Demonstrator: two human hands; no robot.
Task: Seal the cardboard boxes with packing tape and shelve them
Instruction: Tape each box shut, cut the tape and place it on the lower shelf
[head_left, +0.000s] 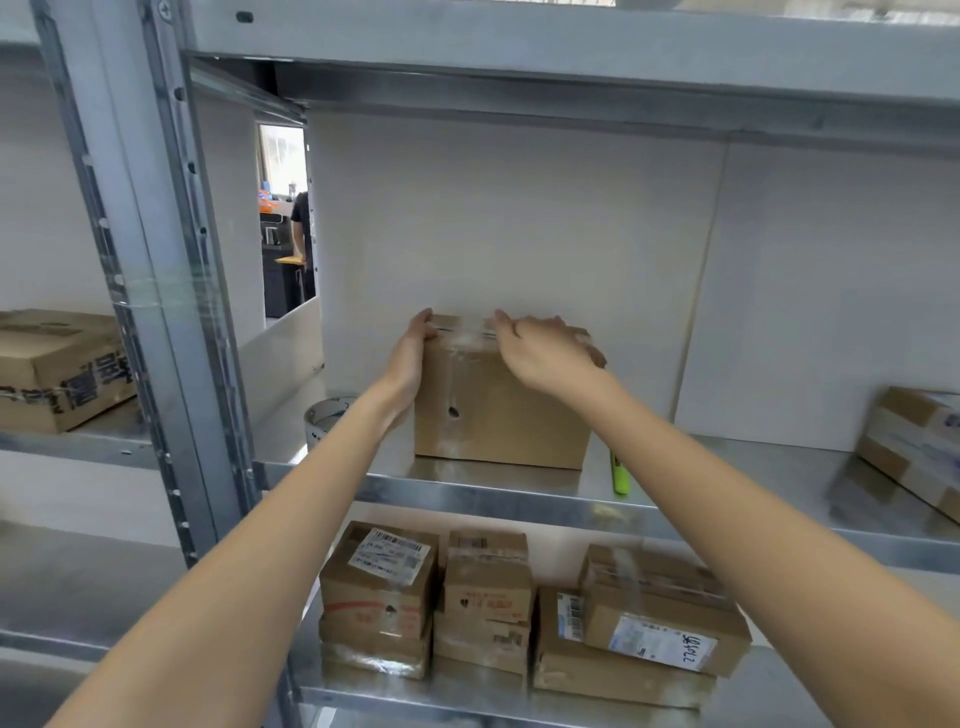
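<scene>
Brown cardboard is filling the middle of the head view: a box (501, 410) is standing on the steel shelf (519, 496), back near the white panel, with clear tape already shining down its front and over its top edge. The left hand (413, 353) is lying flat against the box's left side, fingers straight and reaching to the top corner. The right hand (545, 351) is resting over the top right, fingers loosely spread and slightly bent, pressing rather than pinching anything. This is looking like the tail of the sealing step, the tape being smoothed down, or the box being settled in place; which of the two is not certain. The next move is probably calling for letting go and fetching another box, with the tape roll (324, 415) sitting just left of the box and a green marker (620, 473) lying to its right.

The box is closed, so its contents are hidden. The shelf below is holding several sealed parcels (483, 603), stacked and touching. More boxes are sitting at far left (57, 369) and far right (914, 447).
</scene>
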